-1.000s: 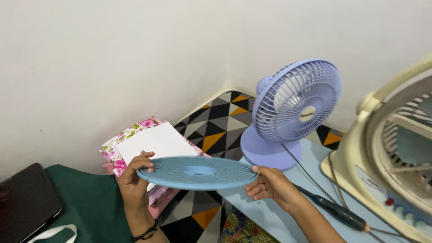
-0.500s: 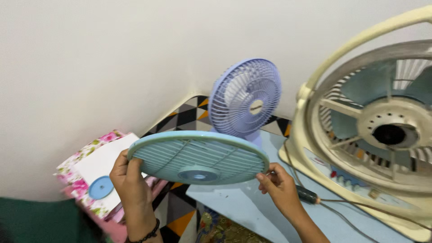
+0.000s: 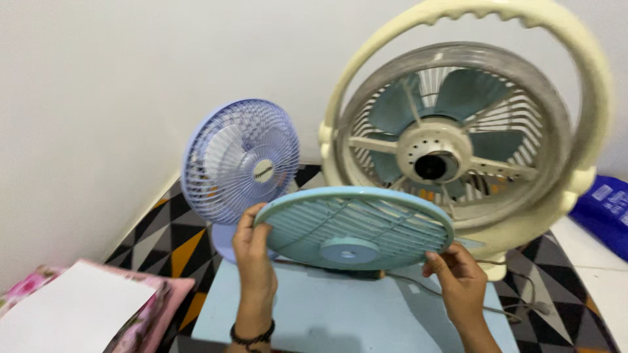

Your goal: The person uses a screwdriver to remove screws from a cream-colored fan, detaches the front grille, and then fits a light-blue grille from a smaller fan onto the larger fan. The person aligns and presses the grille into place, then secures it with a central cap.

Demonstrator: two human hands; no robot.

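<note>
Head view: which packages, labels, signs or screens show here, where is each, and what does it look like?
Blue package: far right edge, on the floor beside the cream fan; soft blue wrapper with small white print, partly cut off.
Round badge: centre of the lilac fan grille, left of the cream fan; small pale disc with dark print.
White sheet: lower left, on a pink floral cushion; blank.
No screens or signs in view.

Left hand [image 3: 255, 252] raised, fingers [image 3: 252, 219] curled upward, thumb in front, dark beaded band circling the wrist. Right hand [image 3: 459, 274] level opposite, fingers [image 3: 437, 260] pinched inward, forearm angled down.
</note>
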